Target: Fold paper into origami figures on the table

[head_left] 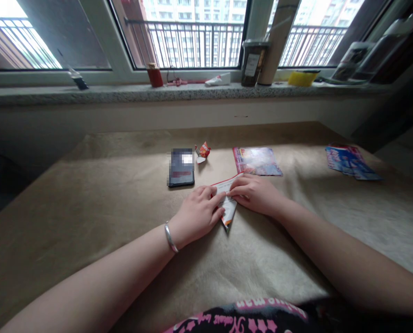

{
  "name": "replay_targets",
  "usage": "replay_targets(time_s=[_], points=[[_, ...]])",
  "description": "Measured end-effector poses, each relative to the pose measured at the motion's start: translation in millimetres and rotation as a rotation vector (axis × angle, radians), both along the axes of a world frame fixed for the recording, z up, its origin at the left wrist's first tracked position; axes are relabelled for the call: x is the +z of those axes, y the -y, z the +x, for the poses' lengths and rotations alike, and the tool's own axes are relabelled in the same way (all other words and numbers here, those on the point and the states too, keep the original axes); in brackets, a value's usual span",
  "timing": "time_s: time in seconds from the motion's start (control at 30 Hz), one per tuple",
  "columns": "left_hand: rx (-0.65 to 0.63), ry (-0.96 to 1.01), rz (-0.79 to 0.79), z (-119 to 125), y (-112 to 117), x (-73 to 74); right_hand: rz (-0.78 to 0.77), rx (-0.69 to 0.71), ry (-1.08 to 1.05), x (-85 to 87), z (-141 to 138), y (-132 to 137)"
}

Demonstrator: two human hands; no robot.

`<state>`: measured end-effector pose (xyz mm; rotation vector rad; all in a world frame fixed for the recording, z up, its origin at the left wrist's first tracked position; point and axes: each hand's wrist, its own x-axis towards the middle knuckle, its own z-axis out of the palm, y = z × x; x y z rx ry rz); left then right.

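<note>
A piece of folded paper [229, 212], white with red and orange edges, lies on the brown table in a triangle whose point faces me. My left hand [197, 213], with a silver bangle at its wrist, holds the left side; its index finger presses on the paper and its thumb rests at the edge. From the other side my right hand [258, 194] has its bent fingers together on the paper's upper right part. Both sets of fingertips nearly meet at the middle. Parts of the paper are hidden under the fingers.
Beyond my left hand lie a phone [181, 169] and a small folded red-orange paper piece [203, 151]. A colourful printed sheet [258, 161] lies behind my right hand, with several more sheets [350, 163] at far right. The stone windowsill [199, 92] holds a dark jar [252, 64] and yellow tape [302, 78].
</note>
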<state>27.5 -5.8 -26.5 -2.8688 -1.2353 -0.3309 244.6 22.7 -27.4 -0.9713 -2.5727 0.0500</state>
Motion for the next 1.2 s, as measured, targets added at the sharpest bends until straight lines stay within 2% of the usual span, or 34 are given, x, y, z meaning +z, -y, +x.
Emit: replay_targets(time_s=[0.27,0.53,0.8,1.2], points=[[0.006,0.035,0.013,1.7,0.6,-1.4,-0.026,0.008,0.040,8.6,1.1,2.6],[-0.137,0.072,-0.032,3.9,-4.6,-4.7,-0.032,0.012,0.060,9.1,3.8,3.1],[-0.156,0.025,-0.036,2.4,-5.1,-0.4,-0.059,0.016,0.135,17.0,7.1,6.8],[-0.308,-0.073,-0.088,-0.7,-10.8,2.3,-0.080,0.071,0.121,19.7,13.2,5.9]])
